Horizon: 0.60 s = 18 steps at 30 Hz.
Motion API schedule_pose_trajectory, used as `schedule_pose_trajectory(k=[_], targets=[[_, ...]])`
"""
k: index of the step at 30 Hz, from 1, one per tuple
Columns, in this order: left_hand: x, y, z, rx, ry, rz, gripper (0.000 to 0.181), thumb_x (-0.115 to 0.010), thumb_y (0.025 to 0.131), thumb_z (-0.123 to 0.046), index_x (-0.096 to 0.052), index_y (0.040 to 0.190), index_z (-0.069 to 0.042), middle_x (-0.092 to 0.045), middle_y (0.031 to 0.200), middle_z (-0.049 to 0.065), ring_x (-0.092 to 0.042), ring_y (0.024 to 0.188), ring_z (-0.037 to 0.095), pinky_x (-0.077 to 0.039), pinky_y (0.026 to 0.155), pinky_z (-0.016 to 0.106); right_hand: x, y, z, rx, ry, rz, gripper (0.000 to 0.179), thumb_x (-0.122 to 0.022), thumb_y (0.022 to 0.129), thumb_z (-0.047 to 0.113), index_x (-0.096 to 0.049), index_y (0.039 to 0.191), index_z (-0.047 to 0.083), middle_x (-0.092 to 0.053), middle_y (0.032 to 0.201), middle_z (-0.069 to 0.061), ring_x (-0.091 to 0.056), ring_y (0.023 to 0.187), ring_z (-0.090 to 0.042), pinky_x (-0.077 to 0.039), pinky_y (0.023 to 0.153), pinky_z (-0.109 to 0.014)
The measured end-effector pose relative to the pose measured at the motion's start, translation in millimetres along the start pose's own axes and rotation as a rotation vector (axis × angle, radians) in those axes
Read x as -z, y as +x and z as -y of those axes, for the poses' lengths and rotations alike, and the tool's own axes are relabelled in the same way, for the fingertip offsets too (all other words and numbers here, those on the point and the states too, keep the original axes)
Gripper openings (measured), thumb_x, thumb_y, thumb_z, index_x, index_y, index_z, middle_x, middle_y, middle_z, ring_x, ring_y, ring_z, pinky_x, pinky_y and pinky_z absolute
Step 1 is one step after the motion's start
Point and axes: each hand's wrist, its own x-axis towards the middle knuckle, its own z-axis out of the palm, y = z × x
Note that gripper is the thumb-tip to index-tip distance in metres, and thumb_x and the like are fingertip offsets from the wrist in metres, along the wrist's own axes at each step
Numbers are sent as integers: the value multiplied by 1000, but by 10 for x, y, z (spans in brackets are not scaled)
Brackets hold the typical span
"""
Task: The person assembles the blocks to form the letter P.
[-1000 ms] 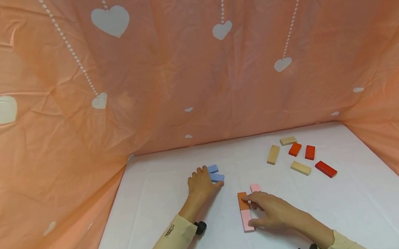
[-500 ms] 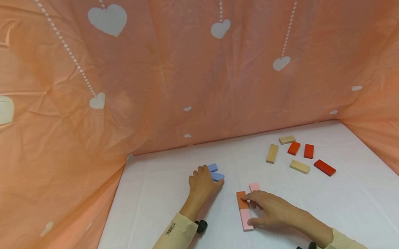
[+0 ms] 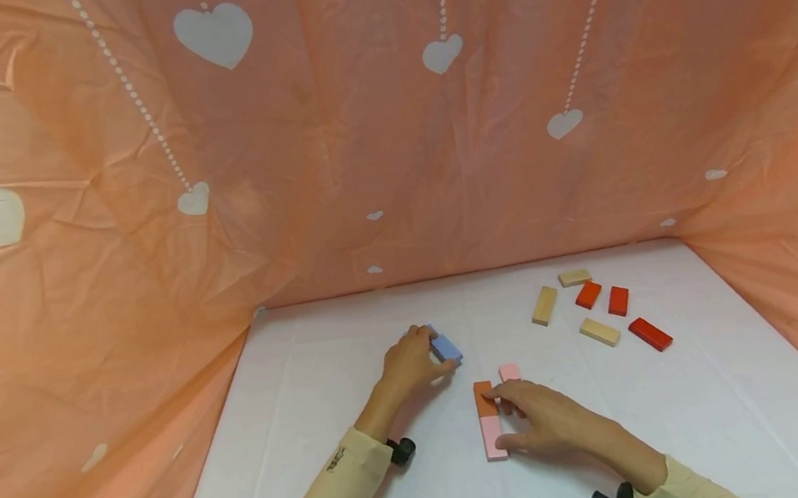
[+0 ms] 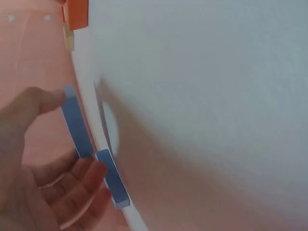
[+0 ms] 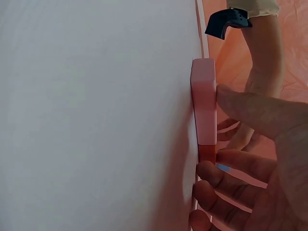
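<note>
My left hand (image 3: 410,361) pinches a blue wooden block (image 4: 77,124) by its two ends, thumb at one and fingertips at the other. In the left wrist view this block is raised off the white table. A second blue block (image 4: 113,180) lies beside the fingers, mostly hidden in the head view. My right hand (image 3: 542,417) rests over an orange block (image 3: 484,400) and a pink block (image 3: 494,440) laid end to end. Its index fingertip touches the orange one and its thumb the pink one, fingers loosely bent. Another pink block (image 3: 509,372) is partly hidden behind the right hand.
Towards the back right lie several loose blocks, among them a red block (image 3: 650,334), an orange-red block (image 3: 619,301) and a natural wood block (image 3: 545,305). An orange curtain (image 3: 327,166) with hearts surrounds the white table (image 3: 723,408).
The left hand has taken up one blue block and turned it, shifting slightly right. The right hand and the blocks beneath it have stayed put.
</note>
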Motion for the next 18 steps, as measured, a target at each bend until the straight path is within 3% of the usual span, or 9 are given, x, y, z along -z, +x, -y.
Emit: schedule_pose_trajectory(k=[4, 8, 18], targets=[[-12, 15, -2, -115, -34, 84, 59, -85, 91, -44, -66, 135, -10, -66, 124, 6, -66, 104, 20, -58, 87, 40, -7, -7, -10, 0, -1, -8, 70, -89, 87, 46, -65, 140, 8, -58, 103, 11, -53, 94, -7, -50, 84, -34], [-37, 25, -7, -191, -70, 136, 57, -85, 92, -42, -66, 137, -12, -65, 127, 4, -66, 108, 18, -57, 88, 36, -6, -5, -17, 20, -1, -14, 69, -89, 87, 45, -64, 140, 7, -58, 103, 11, -53, 93, -7, -50, 83, -33], [-102, 75, -16, -253, -87, 208, 53, -84, 93, -39, -66, 137, -14, -64, 128, 1, -63, 112, 13, -54, 92, 30, -5, -8, -30, 46, -5, -2, 70, -86, 90, 46, -62, 144, 9, -58, 105, 11, -52, 94, -7, -48, 81, -32]])
